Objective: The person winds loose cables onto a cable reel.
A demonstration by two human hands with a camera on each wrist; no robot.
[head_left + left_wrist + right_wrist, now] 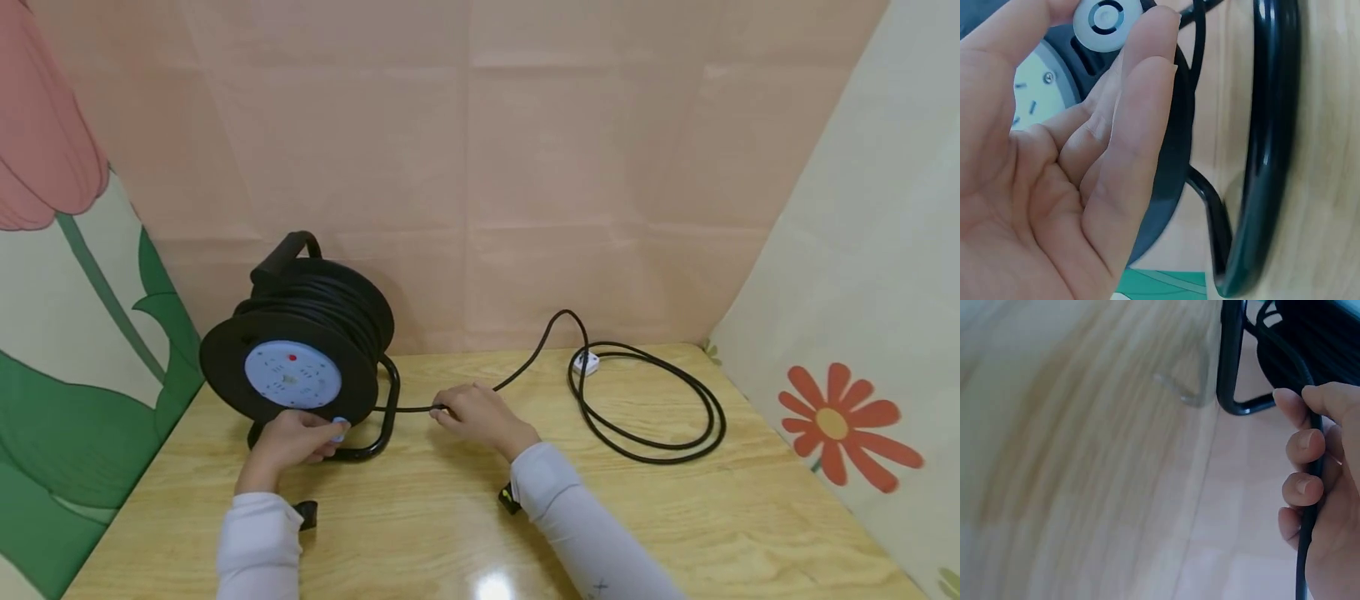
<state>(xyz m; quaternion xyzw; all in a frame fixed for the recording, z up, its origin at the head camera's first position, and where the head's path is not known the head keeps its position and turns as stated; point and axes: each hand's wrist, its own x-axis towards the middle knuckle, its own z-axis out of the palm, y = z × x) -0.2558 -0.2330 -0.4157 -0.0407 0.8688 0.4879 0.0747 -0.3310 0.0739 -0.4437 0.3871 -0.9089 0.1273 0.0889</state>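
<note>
A black cable reel (pixel 288 400) with a pale socket panel (pixel 292 375) stands on its tubular frame (pixel 390 417) at the left of the table. My left hand (pixel 288 442) pinches the small light-blue knob (pixel 341 429) low on the reel's face; the left wrist view shows the knob (pixel 1107 24) between thumb and fingertips. To the right of the reel, my right hand (pixel 480 415) holds the black cable (pixel 408 410) that runs out from the drum. In the right wrist view, fingers (pixel 1304 447) curl round the cable (pixel 1305 537).
Loose cable loops (pixel 645 450) lie at the right of the table (pixel 420 533), with a white plug (pixel 586 362) among them. A pink backdrop (pixel 525 167) rises behind, and flower-printed panels stand at both sides.
</note>
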